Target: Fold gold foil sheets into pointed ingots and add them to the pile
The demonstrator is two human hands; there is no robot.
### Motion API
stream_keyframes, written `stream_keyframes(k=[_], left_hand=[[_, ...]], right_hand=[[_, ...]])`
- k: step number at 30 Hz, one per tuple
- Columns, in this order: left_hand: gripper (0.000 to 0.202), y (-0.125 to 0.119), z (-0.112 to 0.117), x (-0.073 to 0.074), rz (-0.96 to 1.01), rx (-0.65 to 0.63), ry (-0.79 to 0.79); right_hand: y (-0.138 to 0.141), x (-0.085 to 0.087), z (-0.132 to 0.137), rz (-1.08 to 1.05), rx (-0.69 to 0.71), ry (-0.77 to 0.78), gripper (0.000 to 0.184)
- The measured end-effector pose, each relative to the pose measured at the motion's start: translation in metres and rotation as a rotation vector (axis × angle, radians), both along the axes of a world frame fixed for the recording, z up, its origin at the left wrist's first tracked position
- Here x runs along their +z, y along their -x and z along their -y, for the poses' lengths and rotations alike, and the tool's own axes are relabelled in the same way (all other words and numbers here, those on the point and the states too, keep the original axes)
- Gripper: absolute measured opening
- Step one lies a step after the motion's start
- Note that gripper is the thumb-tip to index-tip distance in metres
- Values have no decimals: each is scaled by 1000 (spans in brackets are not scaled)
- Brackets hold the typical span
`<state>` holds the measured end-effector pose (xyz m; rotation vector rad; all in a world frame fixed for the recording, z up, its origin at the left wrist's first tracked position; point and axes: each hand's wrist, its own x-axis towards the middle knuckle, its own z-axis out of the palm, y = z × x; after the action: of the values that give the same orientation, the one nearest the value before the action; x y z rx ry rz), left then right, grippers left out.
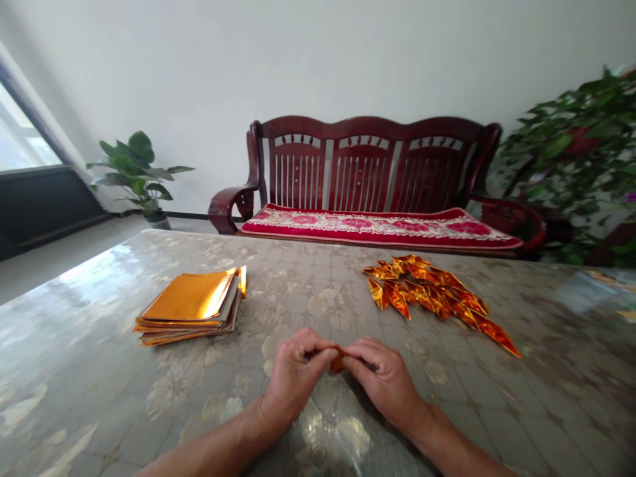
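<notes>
A small piece of folded orange foil paper (337, 362) is pinched between my two hands, low over the middle of the table. My left hand (299, 364) grips its left side with thumb and forefinger. From the right, my right hand (380, 371) pinches the other side; its fingers partly cover the paper. To the left lies a stack of square gold foil sheets (186, 298), with grey backs showing at the edges. Several folded, pointed foil ingots (440, 291) are grouped to the right, beyond my right hand.
The table (293, 285) has a shiny floral covering. A clear plastic bag (591, 291) lies at its right edge. Behind the table stand a dark red wooden bench (365, 165) with a patterned cushion, a potted plant (142, 172) and a leafy plant (581, 152).
</notes>
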<state>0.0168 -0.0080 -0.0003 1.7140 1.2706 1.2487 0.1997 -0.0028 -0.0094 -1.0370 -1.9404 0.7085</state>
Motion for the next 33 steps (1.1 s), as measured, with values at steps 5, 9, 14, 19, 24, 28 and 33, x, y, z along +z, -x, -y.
stream_keyframes(k=[5, 9, 14, 19, 24, 28, 33], left_hand=[[16, -1, 2, 3, 18, -2, 12], [17, -1, 1, 3, 9, -3, 7], [16, -1, 1, 2, -11, -12, 11], [14, -2, 1, 0, 11, 2, 29], [13, -3, 2, 2, 51, 25, 30], [15, -3, 2, 2, 32, 26, -3], [17, -3, 0, 2, 26, 32, -38]], right_hand=[[1, -1, 0, -22, -10, -27, 15], [2, -2, -1, -29, -29, -49, 14], [4, -1, 0, -59, -52, -81, 14], [4, 0, 1, -33, -84, -108, 13], [6, 0, 1, -26, -95, -106, 14], [6, 0, 1, -25, -109, -107, 13], [8, 0, 1, -32, -114, -76, 13]])
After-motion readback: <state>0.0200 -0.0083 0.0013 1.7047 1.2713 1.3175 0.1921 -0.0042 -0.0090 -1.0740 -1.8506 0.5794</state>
